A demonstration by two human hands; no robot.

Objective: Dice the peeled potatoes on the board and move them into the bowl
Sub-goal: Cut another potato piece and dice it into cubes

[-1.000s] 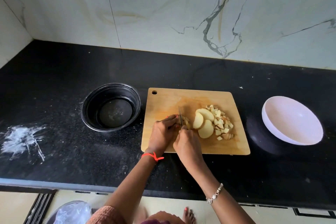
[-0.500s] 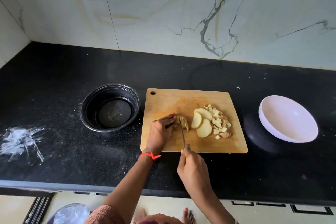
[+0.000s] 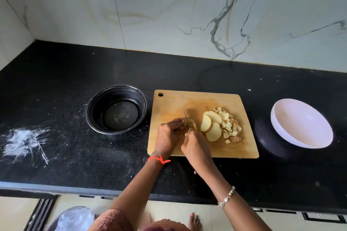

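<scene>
Wooden cutting board (image 3: 202,99) lies flat on the black stone countertop (image 3: 65,80), hang hole in its 11 o'clock corner. Left hand (image 3: 167,137) is over the board's 7 o'clock part, fingers bent and bunched, tips holding down a small potato piece (image 3: 193,124) near board centre. Right hand (image 3: 197,148) sits just at 5 o'clock of the left hand, fingers curled round the knife handle, which the hand hides, with one fingertip up by the blade's base. Knife (image 3: 186,118) blade points to 12 o'clock, edge down at the potato piece, right beside the left fingertips.

Three flat potato slices (image 3: 212,127) overlap at 3 o'clock of the piece, touching one another. Diced potato (image 3: 230,125) is heaped at 3 o'clock of the slices, against them, all on the board.

White bowl (image 3: 304,125) is on the countertop at 3 o'clock of the board, apart from it, tilted, nothing inside. Black round bowl (image 3: 90,110) is at 9 o'clock of the board, just beside its edge.

Red thread band (image 3: 159,159) is on the left wrist, silver bracelet (image 3: 226,197) on the right. White powder smear (image 3: 24,142) marks the countertop far at 9 o'clock. Veined marble wall (image 3: 169,15) runs along 12 o'clock.
</scene>
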